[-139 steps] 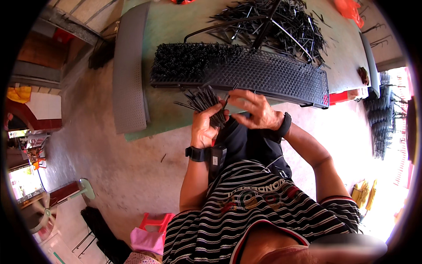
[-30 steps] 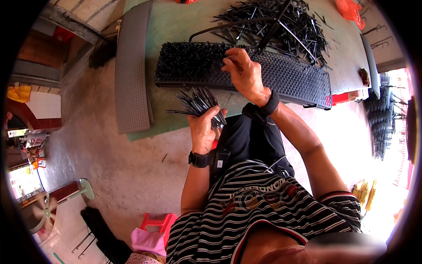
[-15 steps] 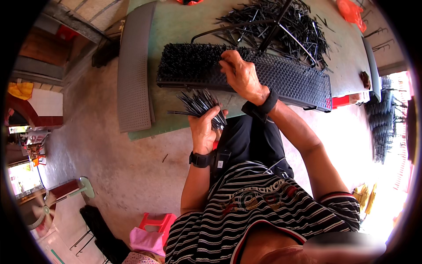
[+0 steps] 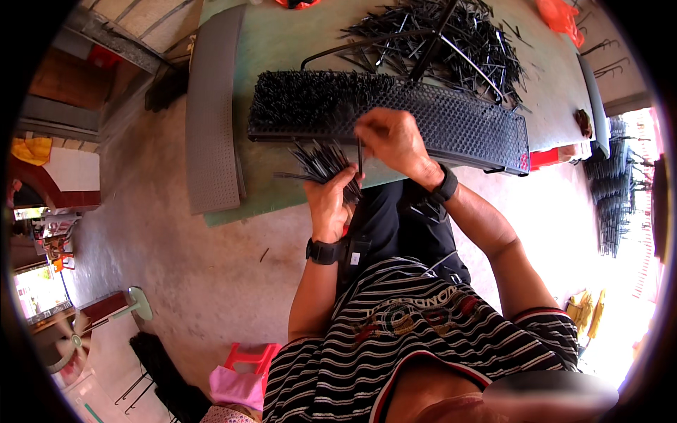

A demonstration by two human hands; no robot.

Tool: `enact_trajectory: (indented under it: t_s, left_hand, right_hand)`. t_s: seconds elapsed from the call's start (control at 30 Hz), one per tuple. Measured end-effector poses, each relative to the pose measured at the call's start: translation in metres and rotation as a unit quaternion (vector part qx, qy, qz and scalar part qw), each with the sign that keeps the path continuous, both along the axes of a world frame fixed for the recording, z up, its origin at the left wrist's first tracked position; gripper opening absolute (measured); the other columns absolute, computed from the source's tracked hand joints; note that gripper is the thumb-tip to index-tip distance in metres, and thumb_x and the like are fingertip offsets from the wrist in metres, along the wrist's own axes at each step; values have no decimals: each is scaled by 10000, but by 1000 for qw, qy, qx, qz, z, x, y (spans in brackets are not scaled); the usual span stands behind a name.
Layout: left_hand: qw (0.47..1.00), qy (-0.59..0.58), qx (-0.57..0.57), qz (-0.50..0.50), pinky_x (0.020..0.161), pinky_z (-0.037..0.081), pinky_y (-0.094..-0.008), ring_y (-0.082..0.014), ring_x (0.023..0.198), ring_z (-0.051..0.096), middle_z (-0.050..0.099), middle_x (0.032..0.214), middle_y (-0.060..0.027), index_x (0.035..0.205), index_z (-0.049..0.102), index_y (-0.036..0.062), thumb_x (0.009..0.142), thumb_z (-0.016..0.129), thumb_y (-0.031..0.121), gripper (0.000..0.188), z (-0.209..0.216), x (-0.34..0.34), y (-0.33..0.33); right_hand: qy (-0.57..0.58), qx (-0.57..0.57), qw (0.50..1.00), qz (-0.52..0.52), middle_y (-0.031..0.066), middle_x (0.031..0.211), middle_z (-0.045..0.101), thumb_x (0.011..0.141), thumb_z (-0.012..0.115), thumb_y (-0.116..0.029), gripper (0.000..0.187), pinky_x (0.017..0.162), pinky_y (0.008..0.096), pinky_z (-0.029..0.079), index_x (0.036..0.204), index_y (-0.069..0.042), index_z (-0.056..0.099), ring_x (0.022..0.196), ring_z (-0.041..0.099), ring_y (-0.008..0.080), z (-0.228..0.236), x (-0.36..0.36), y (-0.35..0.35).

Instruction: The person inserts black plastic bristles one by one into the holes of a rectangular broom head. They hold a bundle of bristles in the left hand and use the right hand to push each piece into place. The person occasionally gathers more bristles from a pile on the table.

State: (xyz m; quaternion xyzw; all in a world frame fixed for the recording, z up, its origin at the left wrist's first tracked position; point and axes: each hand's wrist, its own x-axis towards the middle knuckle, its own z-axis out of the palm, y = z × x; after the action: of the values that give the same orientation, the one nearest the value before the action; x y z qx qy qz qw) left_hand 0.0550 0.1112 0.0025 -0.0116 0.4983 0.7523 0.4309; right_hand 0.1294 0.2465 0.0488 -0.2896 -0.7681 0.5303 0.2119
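A bundle of thin black strips (image 4: 314, 161) is fanned out in my left hand (image 4: 330, 197), thumb across it, just below the near edge of a long black perforated panel (image 4: 472, 125). Fingers pinched, my right hand (image 4: 396, 141) is at that same edge. One thin black strip (image 4: 360, 151) stands upright between its fingertips and the left hand. Dense black bristles (image 4: 303, 99) made of such strips fill the panel's left part, while bare holes show on its right. The fingertips of my right hand are slightly blurred.
Behind the panel, a loose heap of black strips (image 4: 451, 53) lies on the green table (image 4: 271, 169). A black metal frame (image 4: 427, 53) rises over it. Grey perforated sheets (image 4: 215, 120) lie along the table's left side. A pink stool (image 4: 254, 356) stands on the floor.
My right hand has moved from the bristles' edge on the panel down toward the left hand's bundle. A single strip now shows at its fingertips. The left hand has hardly moved.
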Motion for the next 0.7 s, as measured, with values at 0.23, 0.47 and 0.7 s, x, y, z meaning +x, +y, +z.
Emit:
enact_trajectory:
  t_s: [0.23,0.47,0.7]
  left_hand:
    - [1000,-2,1,19,506,514,-334,-262,589,643,635,804,-133,941,583,-67,718,631,-109,232,0,-3,-1]
    - [1000,-1,-12,24,490,515,-341,-266,575,642,626,791,-126,940,578,-69,718,612,-118,230,7,-2,-3]
    - [999,-15,-4,37,488,519,-345,-271,579,643,629,791,-122,915,582,-60,720,623,-112,206,9,-1,-5]
  right_hand:
    - [173,170,967,-74,130,794,631,853,579,-19,157,545,269,512,1001,1,531,656,666,184,2,-19,2]
    - [174,269,947,-37,135,801,606,819,589,-4,169,550,347,506,981,-8,542,677,636,289,-21,-28,8]
    - [50,449,891,33,109,753,604,784,639,-78,115,521,351,479,881,-20,616,586,605,288,-16,-26,14]
